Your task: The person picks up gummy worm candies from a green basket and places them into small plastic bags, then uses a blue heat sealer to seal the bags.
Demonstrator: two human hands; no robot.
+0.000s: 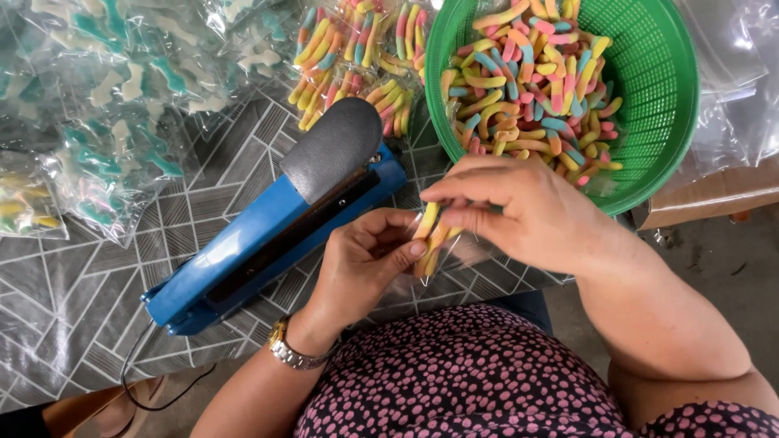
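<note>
L hand [365, 259] & R hand [519, 207] grip clear bag [434, 239] w/ gummy worms, near green basket [649, 81], blue sealer [268, 235].

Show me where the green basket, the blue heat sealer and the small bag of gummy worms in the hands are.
green basket [661, 77], head view, on its bare inner wall.
blue heat sealer [251, 235], head view, on its blue upper arm.
small bag of gummy worms [430, 235], head view, on the candies between both hands.

Both hands, left [365, 259] and right [519, 212], pinch together.
</note>
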